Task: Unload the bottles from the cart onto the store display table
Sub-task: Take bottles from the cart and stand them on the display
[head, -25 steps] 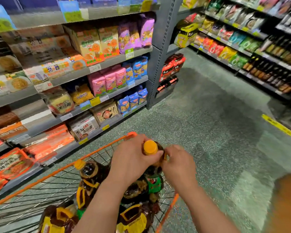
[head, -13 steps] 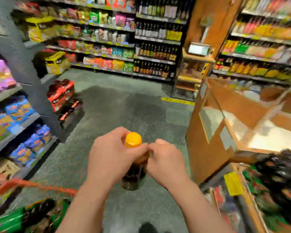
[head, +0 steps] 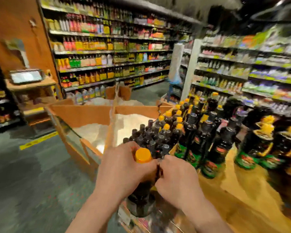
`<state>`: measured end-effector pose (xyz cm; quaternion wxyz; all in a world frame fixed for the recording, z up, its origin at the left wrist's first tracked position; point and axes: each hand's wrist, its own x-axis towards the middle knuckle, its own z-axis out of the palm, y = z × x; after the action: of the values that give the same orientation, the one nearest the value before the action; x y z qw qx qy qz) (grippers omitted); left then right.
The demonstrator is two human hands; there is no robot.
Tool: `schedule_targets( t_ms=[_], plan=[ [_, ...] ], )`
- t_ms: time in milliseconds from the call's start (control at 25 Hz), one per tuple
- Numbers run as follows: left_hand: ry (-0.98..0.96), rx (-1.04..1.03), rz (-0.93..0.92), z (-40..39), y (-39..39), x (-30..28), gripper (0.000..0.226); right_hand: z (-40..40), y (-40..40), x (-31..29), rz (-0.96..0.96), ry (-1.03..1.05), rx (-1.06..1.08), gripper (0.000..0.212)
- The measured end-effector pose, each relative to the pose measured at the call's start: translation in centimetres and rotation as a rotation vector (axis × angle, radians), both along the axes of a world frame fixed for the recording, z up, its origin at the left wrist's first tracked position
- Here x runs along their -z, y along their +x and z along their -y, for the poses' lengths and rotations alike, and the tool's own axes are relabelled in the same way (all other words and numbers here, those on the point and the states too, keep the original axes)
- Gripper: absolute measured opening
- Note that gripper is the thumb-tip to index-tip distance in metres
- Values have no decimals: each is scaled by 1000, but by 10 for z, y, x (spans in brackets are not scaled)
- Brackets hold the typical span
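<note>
I see both hands wrapped around one dark glass bottle with an orange screw cap (head: 142, 155), held upright at the near edge of the wooden store display table (head: 245, 187). My left hand (head: 124, 172) curls round the bottle's neck and shoulder from the left, thumb side just under the cap. My right hand (head: 176, 179) grips the same neck from the right, its fingertips meeting the left hand's in front of the bottle. The bottle's base (head: 140, 206) hangs just over the table's front corner; whether it touches the wood I cannot tell, because the picture is blurred there.

On the table beyond my hands stands a tight cluster of small dark bottles with black caps (head: 149, 137), just behind the held bottle. Further back and to the right is a group of dark bottles with orange caps (head: 173, 121), and right of those taller dark bottles with green-and-red labels (head: 210, 148), standing upright on the wood. At the far right edge more large dark bottles with yellow tops (head: 265, 137) stand near the table's side.

Left of the table is an orange-brown wooden bin holding pale loose grain (head: 97, 132), divided by a partition. Behind it run long store shelves packed with coloured bottles (head: 107, 56). The grey speckled floor (head: 32, 174) carries a yellow stripe (head: 39, 140).
</note>
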<state>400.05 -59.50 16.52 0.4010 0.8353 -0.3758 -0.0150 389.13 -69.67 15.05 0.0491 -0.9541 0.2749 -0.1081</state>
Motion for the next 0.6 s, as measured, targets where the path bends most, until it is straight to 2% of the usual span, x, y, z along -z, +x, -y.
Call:
schedule_targets(
  t_ms=[160,280,400,520,600],
  plan=[
    [77,308,53,56,-1,-8,36,23,-23,1,5,-8,304,15],
    [92,552,53,89,-12,-6,41,30,-48,11,63,-123,463,17],
    [86,774,-5,115,-40,-1,41,30,-89,23,121,-127,610,19],
    [114,914,-14,136,-77,1,39,29,-129,29,148,-119,756,22],
    [127,979,5,154,-103,0,38,35,-154,30,120,-162,831,15]
  ],
)
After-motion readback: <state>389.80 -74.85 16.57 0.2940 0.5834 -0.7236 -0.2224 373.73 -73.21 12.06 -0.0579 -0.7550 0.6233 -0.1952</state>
